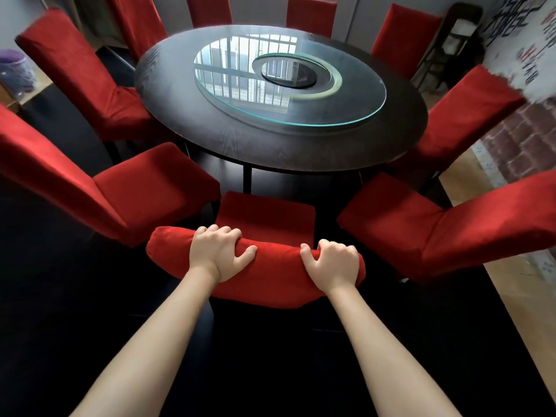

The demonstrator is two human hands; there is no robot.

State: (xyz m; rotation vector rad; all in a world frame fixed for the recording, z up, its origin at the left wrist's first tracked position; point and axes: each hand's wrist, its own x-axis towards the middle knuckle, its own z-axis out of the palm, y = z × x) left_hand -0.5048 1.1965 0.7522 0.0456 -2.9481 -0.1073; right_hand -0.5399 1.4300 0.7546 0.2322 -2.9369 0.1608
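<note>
Chair [264, 218] backrest is being gripped by left hand [219, 251] and right hand [334, 261]; next move probably needs a straight, even push toward table [270, 152].

wall banner [516, 52] lettering, too blurred to read
</note>
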